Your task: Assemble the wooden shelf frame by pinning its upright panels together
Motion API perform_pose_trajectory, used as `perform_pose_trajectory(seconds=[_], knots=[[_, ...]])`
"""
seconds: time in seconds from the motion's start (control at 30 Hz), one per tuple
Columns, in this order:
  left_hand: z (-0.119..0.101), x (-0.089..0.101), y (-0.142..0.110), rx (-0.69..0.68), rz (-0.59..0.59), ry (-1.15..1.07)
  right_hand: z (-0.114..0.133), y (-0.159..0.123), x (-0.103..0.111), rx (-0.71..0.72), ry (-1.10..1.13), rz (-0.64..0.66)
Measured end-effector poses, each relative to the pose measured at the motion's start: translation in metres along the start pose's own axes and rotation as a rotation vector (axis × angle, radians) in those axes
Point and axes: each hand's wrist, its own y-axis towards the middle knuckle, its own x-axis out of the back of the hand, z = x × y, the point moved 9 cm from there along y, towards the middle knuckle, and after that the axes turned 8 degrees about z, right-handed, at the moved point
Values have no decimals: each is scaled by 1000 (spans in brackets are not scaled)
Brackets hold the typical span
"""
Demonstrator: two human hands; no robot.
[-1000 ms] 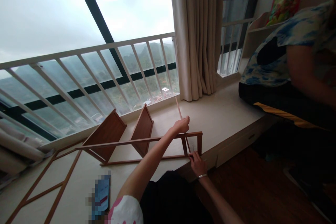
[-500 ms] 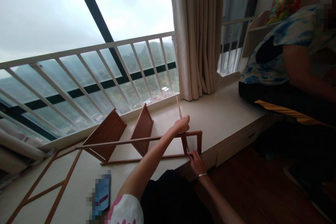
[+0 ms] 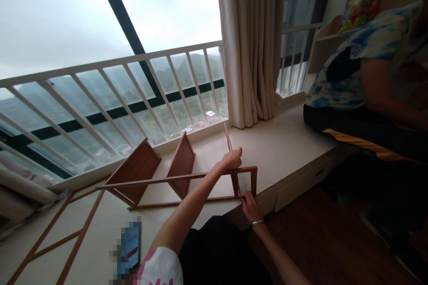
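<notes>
A brown wooden shelf frame [image 3: 143,182] lies on its side, with two shelf boards [image 3: 182,164] standing up from it. My left hand [image 3: 232,159] is closed on another board [image 3: 228,137], seen nearly edge-on, above the frame's right end. At that end's near corner, my right hand [image 3: 252,208] pinches a thin metal rod [image 3: 245,187] against the lower rail. Its fingertips partly hide the rod, so its exact shape is unclear.
A second ladder-like wooden frame [image 3: 56,241] lies at the left. Near my left elbow is a phone [image 3: 133,245]. Railing [image 3: 113,93] and a curtain [image 3: 252,53] border the pale ledge [image 3: 284,142]. Another person [image 3: 361,67] sits at the right, bent forward.
Both my hands and the frame stay practically where they were. The other person at the right has shifted slightly, leaning further forward.
</notes>
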Motion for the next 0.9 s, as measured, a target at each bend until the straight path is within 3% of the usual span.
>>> perform_pose_trajectory(seconds=[0.9], knots=[[-6, -3, -1, -27, 36, 7, 2, -1, 1, -12, -32, 12]])
